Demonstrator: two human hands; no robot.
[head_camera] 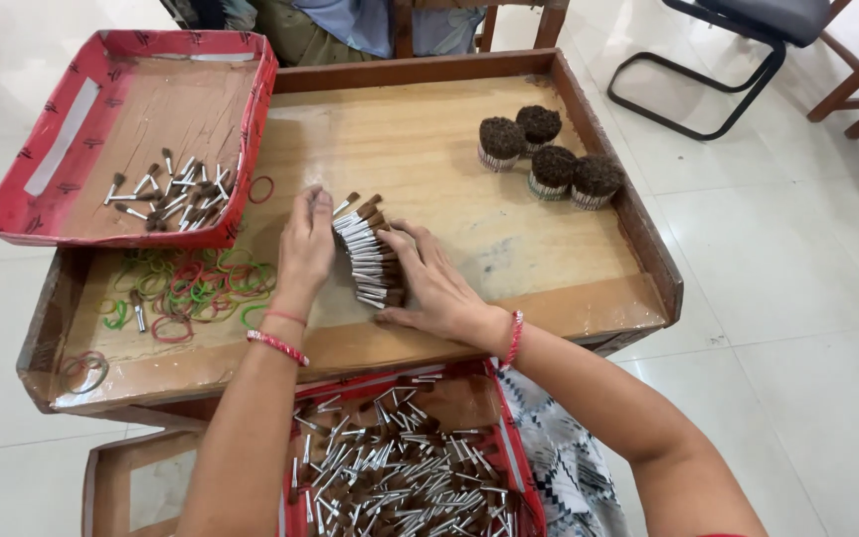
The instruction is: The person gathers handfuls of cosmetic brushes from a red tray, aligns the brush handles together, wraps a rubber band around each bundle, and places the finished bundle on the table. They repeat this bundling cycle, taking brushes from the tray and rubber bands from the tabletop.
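Looking down at a big wooden tray table [509, 249] with raised edges, and both arms reach in from the near side, forearms angled toward the middle. The left hand [305, 249] stands on edge, fingers pressed together and straight, flat against the left side of a row of small brushes [368, 257]. The right hand [436, 281] lies palm down with fingers spread a bit, cupping the right side of the same row, so the brushes sit squeezed between the two hands, metal stems toward the left hand and brown tufts toward the right.

On the far left a red cardboard tray [62, 129] rests tilted on the table's corner, holding a loose scatter of the same little brushes [169, 191]. Right at the near edge, on the lap, another red box [514, 467] is packed with a heap of them. Far right on the table stand four banded round bundles [547, 154], tufts up. Coloured rubber bands [196, 285] lie piled left of the left hand.
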